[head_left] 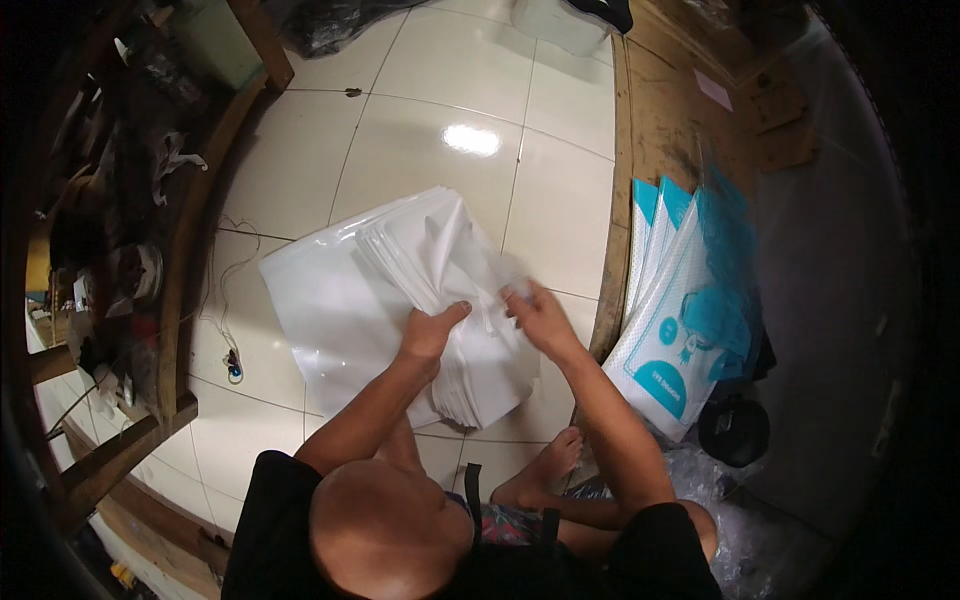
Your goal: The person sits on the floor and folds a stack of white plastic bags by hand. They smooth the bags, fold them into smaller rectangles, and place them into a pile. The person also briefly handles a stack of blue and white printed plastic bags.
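Note:
A thick stack of thin white plastic sheets (480, 375), perhaps flat bags, lies at a slant in front of me, its top layers creased and lifted. Beneath it a larger glossy white sheet (320, 285) spreads out to the left. My left hand (432, 335) is closed on the stack's left edge, thumb on top and the other fingers mostly hidden. At the right side, my right hand (540, 318) pinches the edge of an upper sheet; that edge is smeared by motion.
On the right, blue-and-white printed packages (665, 330) lean by a wooden platform (660, 110). A black round object (734, 432) and clear plastic wrap (700, 480) lie nearby. A cluttered wooden shelf (185, 260) stands left, with loose string (236, 365) beside it on the tiled floor (440, 130).

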### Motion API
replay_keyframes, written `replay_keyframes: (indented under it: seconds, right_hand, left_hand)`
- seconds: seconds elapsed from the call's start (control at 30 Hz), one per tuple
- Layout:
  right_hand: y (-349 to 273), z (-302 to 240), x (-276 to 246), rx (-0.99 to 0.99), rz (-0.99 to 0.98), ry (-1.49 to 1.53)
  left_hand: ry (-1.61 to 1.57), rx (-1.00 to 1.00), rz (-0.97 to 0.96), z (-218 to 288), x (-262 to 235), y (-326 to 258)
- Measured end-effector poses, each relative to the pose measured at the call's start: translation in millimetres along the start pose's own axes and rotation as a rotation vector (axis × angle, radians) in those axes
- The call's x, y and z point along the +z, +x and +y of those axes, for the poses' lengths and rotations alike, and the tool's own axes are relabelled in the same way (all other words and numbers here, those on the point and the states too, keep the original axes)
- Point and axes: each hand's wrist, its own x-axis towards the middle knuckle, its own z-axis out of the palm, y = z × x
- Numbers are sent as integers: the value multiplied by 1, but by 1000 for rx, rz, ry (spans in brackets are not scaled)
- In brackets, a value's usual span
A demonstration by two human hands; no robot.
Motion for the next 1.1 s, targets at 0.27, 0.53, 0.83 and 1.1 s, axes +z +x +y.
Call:
replay_keyframes:
  seconds: [0.27, 0.53, 0.83, 1.1]
  right_hand:
    - [2, 30, 16, -219, -30, 174]
    - [-10, 2, 22, -461, 35, -251]
    - [5, 10, -2, -114, 100, 196]
    - [-14, -25, 35, -178, -113, -511]
  left_hand:
    - [-66, -12, -62, -3, -7, 1]
    - [33, -40, 54, 10, 5, 0]
    - [-20, -56, -40, 8, -10, 0]
    - [17, 27, -25, 7, -6, 5]
